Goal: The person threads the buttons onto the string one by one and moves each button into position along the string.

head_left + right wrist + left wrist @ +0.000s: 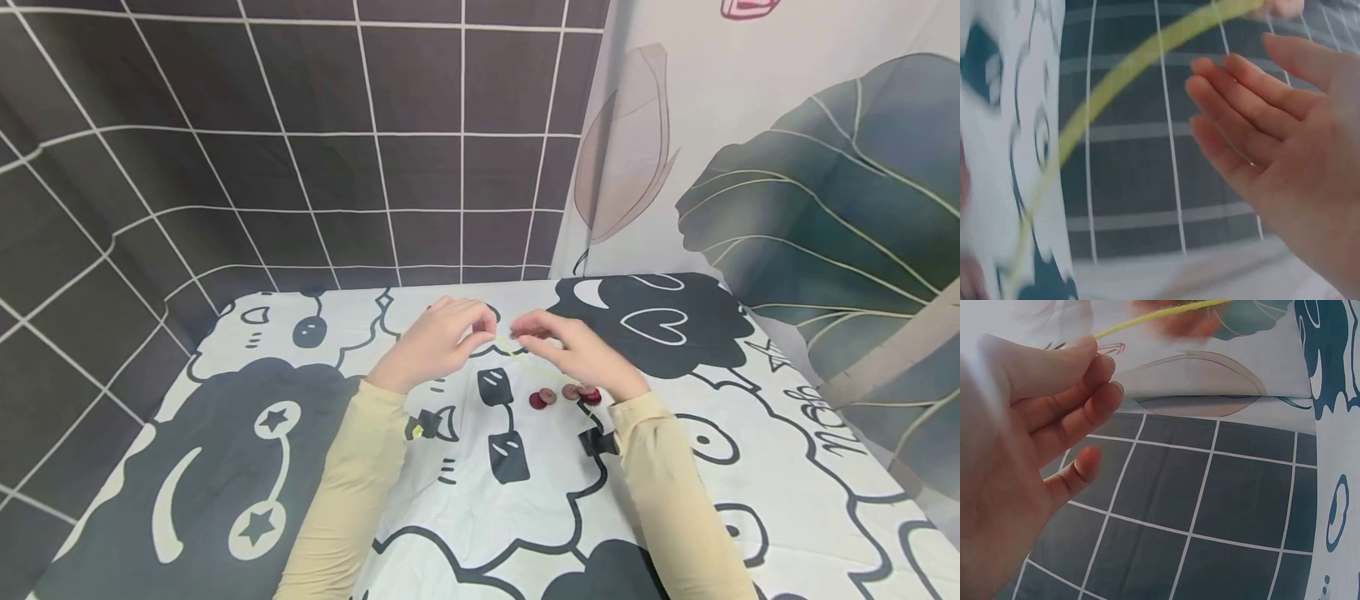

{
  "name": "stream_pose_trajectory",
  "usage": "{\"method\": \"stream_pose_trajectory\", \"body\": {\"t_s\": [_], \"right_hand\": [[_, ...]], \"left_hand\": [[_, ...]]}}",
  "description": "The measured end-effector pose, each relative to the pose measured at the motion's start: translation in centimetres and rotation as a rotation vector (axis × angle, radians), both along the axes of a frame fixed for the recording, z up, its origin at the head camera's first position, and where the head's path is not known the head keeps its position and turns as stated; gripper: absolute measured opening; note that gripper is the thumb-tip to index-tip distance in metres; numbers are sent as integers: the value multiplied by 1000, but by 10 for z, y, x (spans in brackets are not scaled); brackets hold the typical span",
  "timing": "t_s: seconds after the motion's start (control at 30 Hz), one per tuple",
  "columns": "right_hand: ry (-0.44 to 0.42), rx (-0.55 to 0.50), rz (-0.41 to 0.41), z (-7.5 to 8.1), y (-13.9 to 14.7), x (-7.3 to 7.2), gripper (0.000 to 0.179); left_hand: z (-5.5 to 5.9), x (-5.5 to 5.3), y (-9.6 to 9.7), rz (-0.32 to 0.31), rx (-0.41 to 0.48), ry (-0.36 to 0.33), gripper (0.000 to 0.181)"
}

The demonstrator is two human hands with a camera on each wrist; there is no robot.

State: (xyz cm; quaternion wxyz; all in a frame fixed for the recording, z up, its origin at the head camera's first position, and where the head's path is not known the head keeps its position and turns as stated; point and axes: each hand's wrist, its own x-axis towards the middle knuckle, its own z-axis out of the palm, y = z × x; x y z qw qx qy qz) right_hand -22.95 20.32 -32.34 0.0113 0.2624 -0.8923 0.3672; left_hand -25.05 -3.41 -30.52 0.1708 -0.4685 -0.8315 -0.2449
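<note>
Yellow cord point(1166, 312) pinched in left hand point(448, 337); right hand's point(575, 351) fingers parted, nothing seen gripped. Reddish discs point(537, 401) laid at 6 o'clock below.

Text: none legible | Place: cloth point(487, 517), right side | Mark: dark, slanted, handwritten-style lettering point(831, 423) | Reading: letters too unclear to tell

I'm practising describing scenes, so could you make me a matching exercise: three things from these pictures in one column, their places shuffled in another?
1. thin yellow cord
2. round dark red and pinkish-brown discs
3. dark cloth with white grid lines

A. on the black-and-white patterned cloth
B. upright at the back of the head view
C. pinched by the left hand

Pairs: 1-C; 2-A; 3-B
</note>
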Motion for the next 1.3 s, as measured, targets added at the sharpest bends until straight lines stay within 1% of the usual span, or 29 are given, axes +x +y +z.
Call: {"method": "stream_pose_trajectory", "body": {"t_s": [0.07,0.17,0.2,0.23,0.37,0.5,0.63,0.73,0.8,0.87,1.03,1.1,1.2,1.3], "right_hand": [[-90,-48,25,2,-11,3,27],[-211,-84,21,5,-20,8,25],[-235,-91,15,5,-21,9,23],[-241,-86,14,5,-22,9,21],[-198,-54,16,5,-20,9,18],[-103,-35,9,4,-17,7,11],[3,-20,2,3,-13,5,9],[39,-10,-5,3,-11,4,10],[46,-3,-14,2,-11,3,9],[43,4,-25,2,-10,3,9],[27,27,-33,2,-7,3,10],[12,35,-29,2,-5,3,11],[-12,43,-14,3,-3,2,11],[-45,44,6,3,-1,1,13]], "left_hand": [[-1,0,2,5,-9,-12,3],[-1,-1,4,12,-21,-17,3],[-2,0,5,14,-24,-15,3],[-2,0,6,15,-26,-11,3],[-4,-1,8,20,-46,12,4],[-5,-3,8,25,-59,25,4],[-4,-3,7,31,-63,10,5],[-4,-3,6,33,-73,-12,5],[-4,-3,5,37,-87,-41,5],[-5,-3,4,51,-114,-100,7],[-8,-6,4,119,-225,-290,33],[-10,-8,4,139,-266,-354,41],[-15,-11,6,140,-299,-429,46],[-22,-14,9,112,-329,-456,47]]}}
